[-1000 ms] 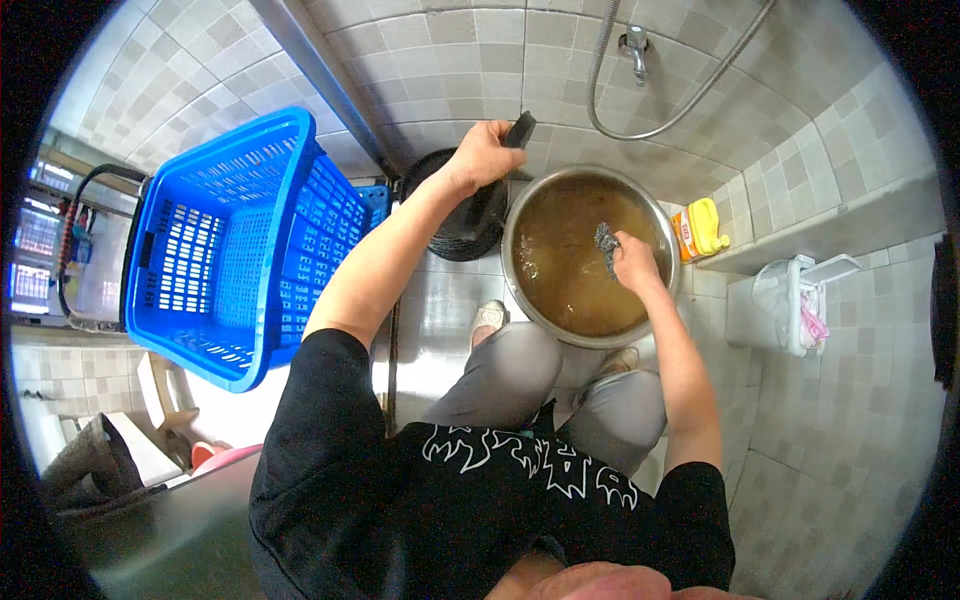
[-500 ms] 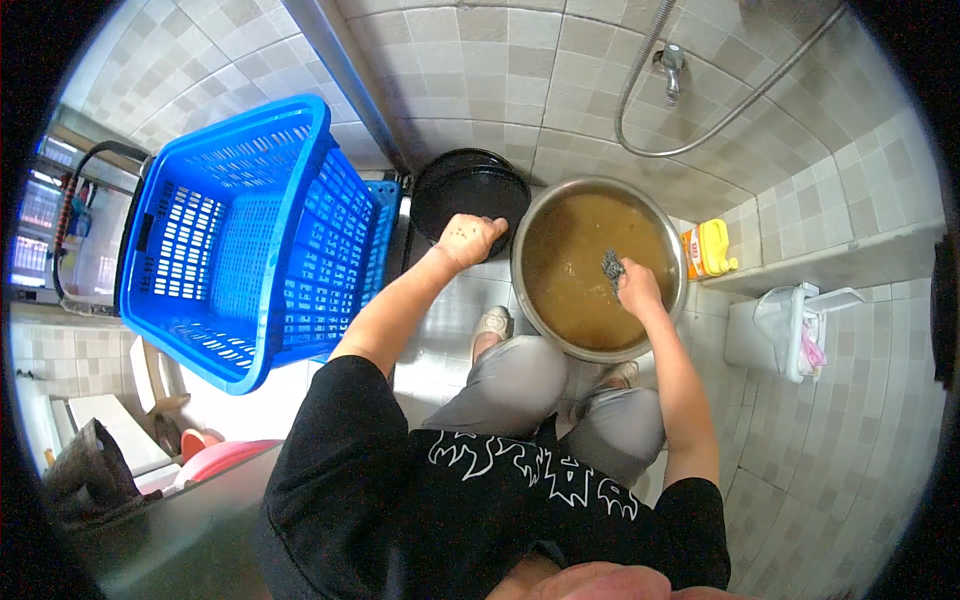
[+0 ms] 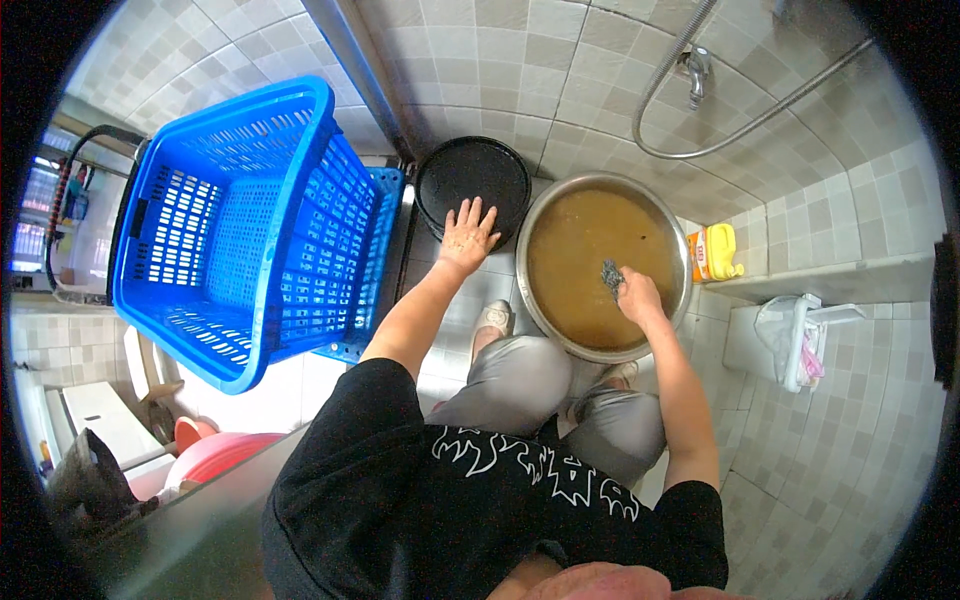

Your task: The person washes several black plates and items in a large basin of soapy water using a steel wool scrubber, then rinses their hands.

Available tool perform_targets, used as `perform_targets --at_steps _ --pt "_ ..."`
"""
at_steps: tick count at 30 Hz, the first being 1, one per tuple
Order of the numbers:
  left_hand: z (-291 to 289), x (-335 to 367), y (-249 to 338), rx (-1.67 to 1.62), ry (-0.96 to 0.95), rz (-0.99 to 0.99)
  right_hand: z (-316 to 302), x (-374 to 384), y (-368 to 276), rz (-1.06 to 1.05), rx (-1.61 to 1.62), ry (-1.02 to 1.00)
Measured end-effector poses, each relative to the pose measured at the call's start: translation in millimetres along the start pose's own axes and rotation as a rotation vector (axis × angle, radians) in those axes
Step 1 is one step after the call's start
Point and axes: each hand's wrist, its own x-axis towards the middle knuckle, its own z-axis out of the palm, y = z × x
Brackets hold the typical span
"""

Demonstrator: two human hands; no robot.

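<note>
My left hand (image 3: pixel 469 236) is spread with its fingers apart, over the near part of a round black pan (image 3: pixel 474 178); whether the fingertips touch it I cannot tell. The pan sits on the floor by the wall and its dark surface looks wet. My right hand (image 3: pixel 637 297) is closed on a grey steel wool scrubber (image 3: pixel 611 278). It is above a large round metal basin (image 3: pixel 528 290) filled with cloudy brown water (image 3: pixel 585 240).
A blue plastic basket (image 3: pixel 270 250) stands at left beside the pan. A yellow bottle (image 3: pixel 717 250) and a white bin (image 3: pixel 775 340) are right of the basin. A tap (image 3: pixel 697 75) and metal hose (image 3: pixel 720 147) are on the wall.
My left hand has gone from curled fingers near the pan's rim to spread fingers. More of the pan's surface shows. My right hand stays over the basin with the scrubber.
</note>
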Motion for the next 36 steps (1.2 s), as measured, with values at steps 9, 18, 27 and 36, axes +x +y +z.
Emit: perform_targets --at_steps 9,18,27,36 --pt "7.2 -0.6 3.1 -0.023 -0.011 0.005 11.8 3.2 4.3 0.016 -0.027 -0.07" --pt "5.3 -7.3 22.8 0.122 0.142 0.157 14.8 11.0 -10.1 0.012 -0.002 -0.077" --pt "53.8 11.6 124.8 -0.501 -0.46 0.401 45.5 22.8 66.7 0.177 0.004 -0.108" --pt "167.4 81.0 103.6 -0.27 -0.653 0.112 80.6 45.0 118.6 0.283 0.024 -0.006"
